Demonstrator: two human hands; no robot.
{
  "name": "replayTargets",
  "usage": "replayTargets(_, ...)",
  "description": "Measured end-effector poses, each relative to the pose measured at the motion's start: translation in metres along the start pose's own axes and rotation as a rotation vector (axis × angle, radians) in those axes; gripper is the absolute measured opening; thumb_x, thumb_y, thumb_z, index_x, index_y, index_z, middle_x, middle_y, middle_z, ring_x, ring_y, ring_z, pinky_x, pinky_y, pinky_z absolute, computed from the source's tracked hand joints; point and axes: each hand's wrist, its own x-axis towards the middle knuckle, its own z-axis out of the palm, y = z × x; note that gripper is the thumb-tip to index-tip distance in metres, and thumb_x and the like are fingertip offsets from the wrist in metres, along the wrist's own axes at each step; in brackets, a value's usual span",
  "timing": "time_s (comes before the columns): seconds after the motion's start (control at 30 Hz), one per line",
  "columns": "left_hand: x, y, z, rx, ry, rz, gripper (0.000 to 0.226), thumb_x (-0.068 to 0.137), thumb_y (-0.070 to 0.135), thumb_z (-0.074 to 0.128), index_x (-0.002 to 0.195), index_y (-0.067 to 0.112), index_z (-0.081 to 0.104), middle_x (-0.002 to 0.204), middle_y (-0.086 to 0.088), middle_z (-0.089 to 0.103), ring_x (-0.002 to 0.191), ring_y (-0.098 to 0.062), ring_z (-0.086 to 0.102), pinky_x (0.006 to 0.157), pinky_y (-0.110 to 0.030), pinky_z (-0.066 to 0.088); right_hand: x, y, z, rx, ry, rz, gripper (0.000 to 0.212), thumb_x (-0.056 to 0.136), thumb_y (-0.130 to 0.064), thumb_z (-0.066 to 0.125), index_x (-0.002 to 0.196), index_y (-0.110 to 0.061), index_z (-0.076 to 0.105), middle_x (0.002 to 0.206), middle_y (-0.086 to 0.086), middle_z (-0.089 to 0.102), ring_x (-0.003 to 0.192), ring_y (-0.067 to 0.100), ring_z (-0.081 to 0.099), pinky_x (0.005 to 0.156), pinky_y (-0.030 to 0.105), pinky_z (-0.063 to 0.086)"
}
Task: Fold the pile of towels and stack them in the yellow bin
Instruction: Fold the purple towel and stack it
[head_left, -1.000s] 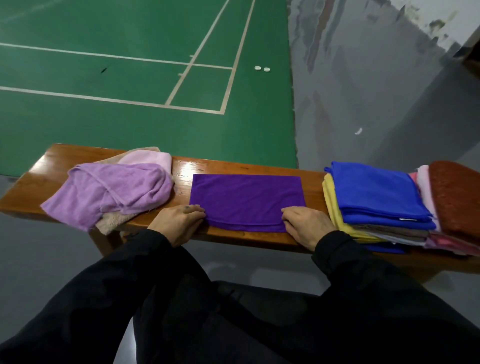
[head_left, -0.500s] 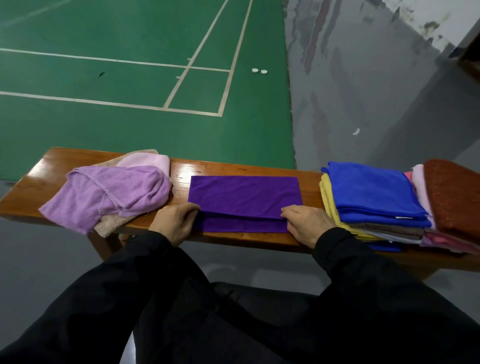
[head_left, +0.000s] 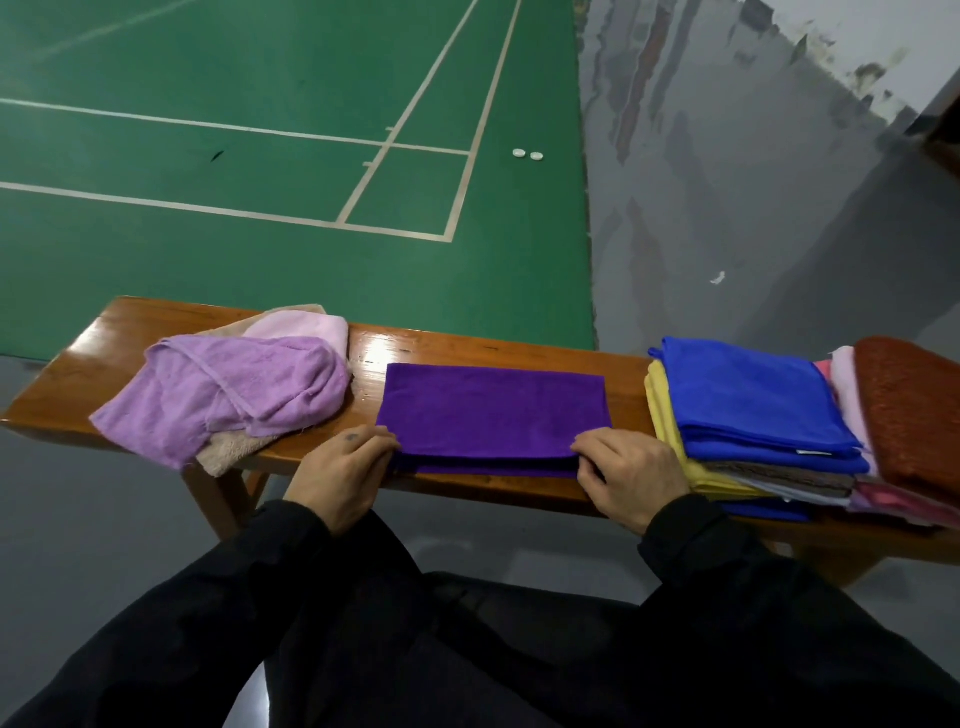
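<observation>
A dark purple towel (head_left: 493, 410) lies folded flat on the middle of a wooden bench (head_left: 467, 345). My left hand (head_left: 340, 470) pinches its near left corner. My right hand (head_left: 626, 475) pinches its near right corner, with the upper layer held a little above the lower one. Left of it sits a loose heap with a lilac towel (head_left: 228, 392) on top of a pale pink and a beige one. To the right stands a stack of folded towels (head_left: 753, 462) topped by a blue towel (head_left: 748, 400). No yellow bin is in view.
A rust-brown folded cloth (head_left: 914, 410) and pink cloths lie at the bench's far right end. Beyond the bench is a green court floor with white lines, two small white discs (head_left: 527, 154) and grey floor to the right. My dark sleeves and lap fill the foreground.
Both hands kept hold of the purple towel's near corners and lifted the top layer's front edge slightly, showing the lower layer beneath. The camera shifted a little.
</observation>
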Motion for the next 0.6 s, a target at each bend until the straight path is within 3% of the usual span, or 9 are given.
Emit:
replayTargets(0.17,-0.008,-0.008,0.007,-0.002,-0.099,-0.008,0.032,0.098,0.033,0.05,0.107,0.019,0.076,0.116,0.0,0.071,0.102,-0.019,0.069,0.09,-0.031,0.053,-0.009,0.001,0.009,-0.033,-0.075,0.023,0.017,0.086,-0.024,0.076,0.101,-0.018,0.076,0.101,0.0,0.076,0.088,0.017,0.072,0.073,0.033,0.061)
replayTargets(0.33,-0.006,-0.003,0.006,0.079,-0.116,-0.07,0.036,0.091,0.049,0.056,0.104,0.022,0.077,0.116,0.005,0.07,0.111,-0.02,0.064,0.095,-0.039,0.051,-0.01,-0.005,0.007,0.009,-0.098,0.1,0.038,0.093,-0.048,0.056,0.115,-0.022,0.073,0.117,-0.002,0.071,0.104,0.016,0.067,0.083,0.035,0.059)
replayTargets(0.43,0.013,0.001,0.016,0.114,-0.114,-0.362,0.051,0.092,0.055,0.05,0.117,0.014,0.068,0.122,-0.007,0.065,0.113,-0.028,0.06,0.098,-0.043,0.05,0.0,-0.012,0.011,0.055,-0.131,0.125,0.051,0.1,-0.052,0.043,0.141,-0.026,0.06,0.147,0.002,0.056,0.132,0.02,0.054,0.105,0.04,0.051)
replayTargets(0.53,0.042,0.012,0.023,0.196,-0.27,-0.798,0.057,0.09,0.061,0.055,0.122,0.014,0.06,0.133,-0.015,0.052,0.119,-0.037,0.051,0.099,-0.047,0.046,0.004,-0.02,0.024,0.005,-0.425,0.134,0.066,0.101,-0.067,0.015,0.16,-0.039,0.024,0.17,0.001,0.019,0.156,0.023,0.02,0.125,0.04,0.018)
replayTargets(0.6,0.058,0.021,0.026,0.157,-0.326,-0.929,0.053,0.09,0.054,0.06,0.123,0.012,0.059,0.137,-0.017,0.047,0.123,-0.038,0.046,0.101,-0.048,0.044,0.001,-0.024,0.034,-0.033,-0.501,0.148,0.074,0.096,-0.073,-0.001,0.162,-0.041,0.003,0.172,0.001,0.003,0.159,0.022,0.002,0.127,0.04,-0.001)
